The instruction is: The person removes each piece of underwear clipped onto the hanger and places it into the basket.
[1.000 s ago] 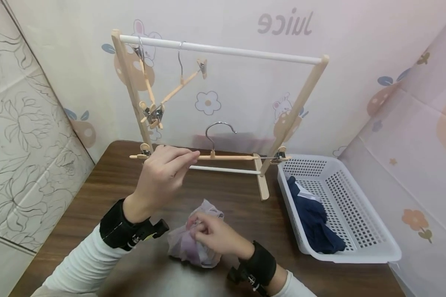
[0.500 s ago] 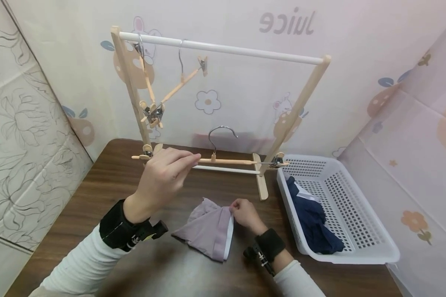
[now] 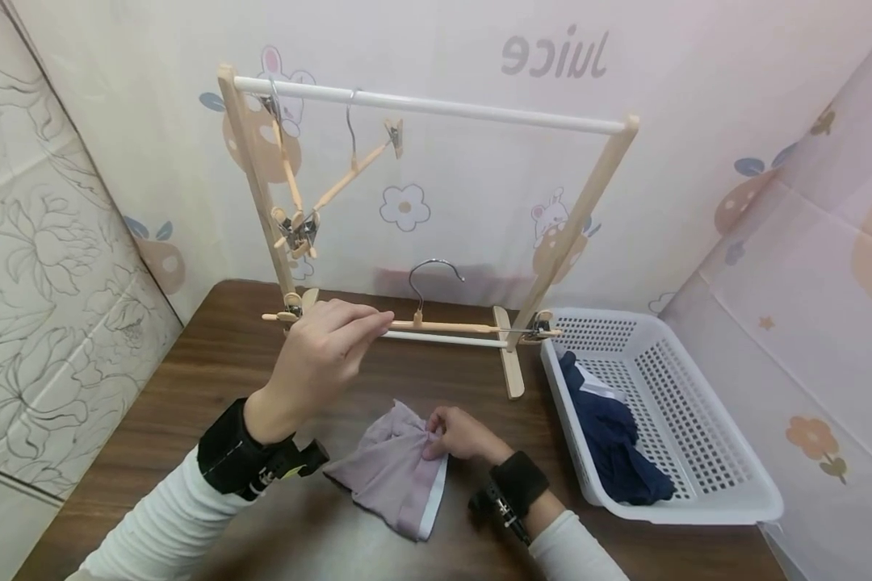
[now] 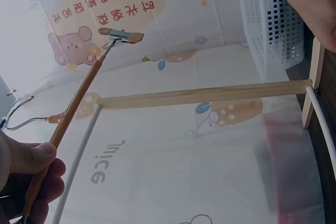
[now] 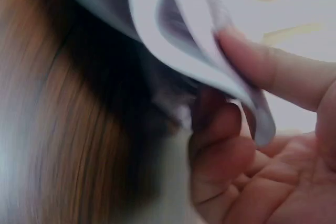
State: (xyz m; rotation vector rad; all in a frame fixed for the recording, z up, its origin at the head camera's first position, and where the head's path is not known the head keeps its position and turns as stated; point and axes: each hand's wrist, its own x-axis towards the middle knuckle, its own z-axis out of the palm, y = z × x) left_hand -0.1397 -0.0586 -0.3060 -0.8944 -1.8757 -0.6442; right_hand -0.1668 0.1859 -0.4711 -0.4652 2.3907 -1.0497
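My left hand point(image 3: 323, 355) grips the bar of a wooden clip hanger point(image 3: 450, 327) and keeps it raised above the table, its metal hook upward. In the left wrist view, thumb and fingers wrap the hanger bar point(image 4: 73, 106), and one end clip point(image 4: 121, 36) shows. Lower down, my right hand point(image 3: 461, 433) pinches the waistband of a light purple garment, likely underpants point(image 3: 392, 476), with a white inner band. The right wrist view shows the cloth point(image 5: 184, 51) folded between thumb and curled fingers. The rest of the garment lies on the table.
A wooden rack with a white top rail point(image 3: 436, 106) stands at the back; two clip hangers point(image 3: 352, 173) hang at its left. On the right, a white plastic basket point(image 3: 727, 460) holds dark blue cloth point(image 3: 610, 444).
My right hand has spread the bunched purple garment, pulling its waistband right, then shifted slightly left and down with it. The left hand with the hanger has dipped slightly in view.
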